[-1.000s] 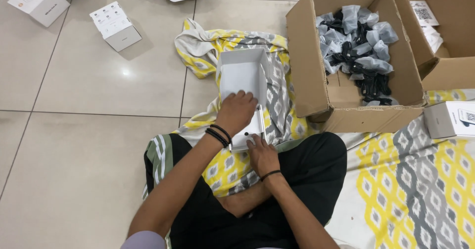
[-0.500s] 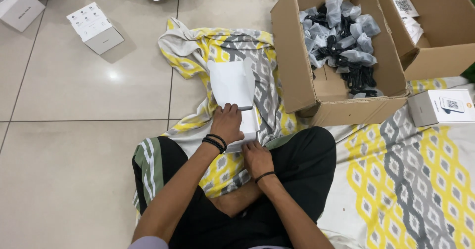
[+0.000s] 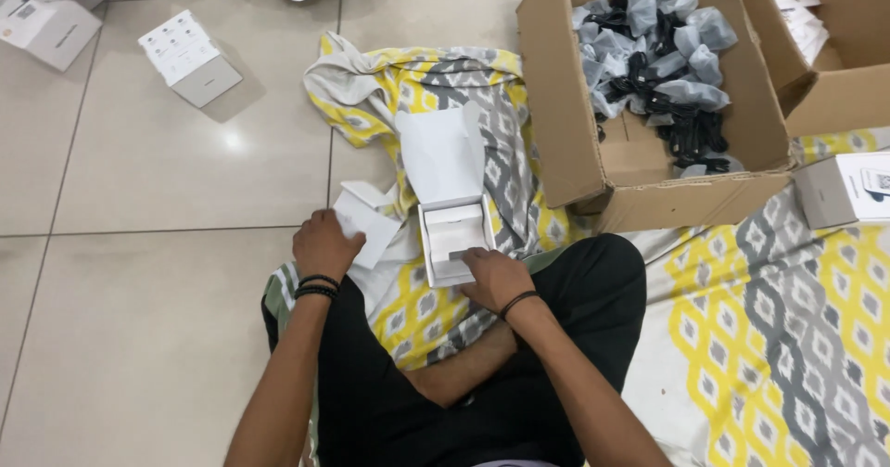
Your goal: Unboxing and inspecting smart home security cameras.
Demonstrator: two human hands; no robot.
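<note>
On the patterned cloth (image 3: pixel 417 87), my right hand (image 3: pixel 496 280) grips the open white box (image 3: pixel 454 235) while my left hand (image 3: pixel 324 243) pinches a paper insert (image 3: pixel 369 226); tugging carelessly could tear it.

The right hand (image 3: pixel 494 279) hides the small white box's (image 3: pixel 453 235) near edge.

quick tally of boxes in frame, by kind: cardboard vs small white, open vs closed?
Brown cardboard cartons: 2, one holding bagged black parts, one at the right edge.
Open small white box: 1, right hand on it; left hand on a white card insert.
Closed small white boxes fully seen: 3, at.
More white boxes are cut off at the top edge, uncounted.
Total: 6
</note>
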